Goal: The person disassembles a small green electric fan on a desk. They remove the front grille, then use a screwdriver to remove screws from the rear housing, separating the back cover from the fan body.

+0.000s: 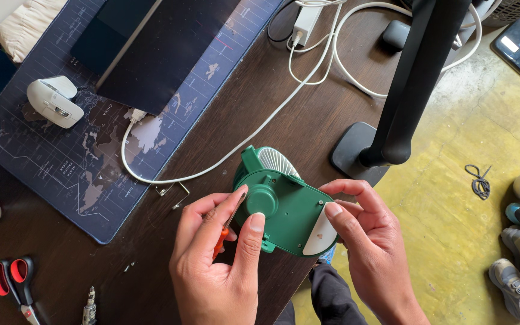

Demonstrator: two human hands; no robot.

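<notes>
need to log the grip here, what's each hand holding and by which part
Both hands hold the small green fan: left hand at its round hub side, also gripping an orange-handled tool; right hand at the white end.

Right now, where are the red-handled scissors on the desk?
In the head view, the red-handled scissors lie at the lower left corner of the dark desk, below the map desk mat and left of the left hand.

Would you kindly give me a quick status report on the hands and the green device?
Left hand grips an orange-handled tool, thumb on the green fan housing. Right hand holds its white end. Nothing between them.
</notes>
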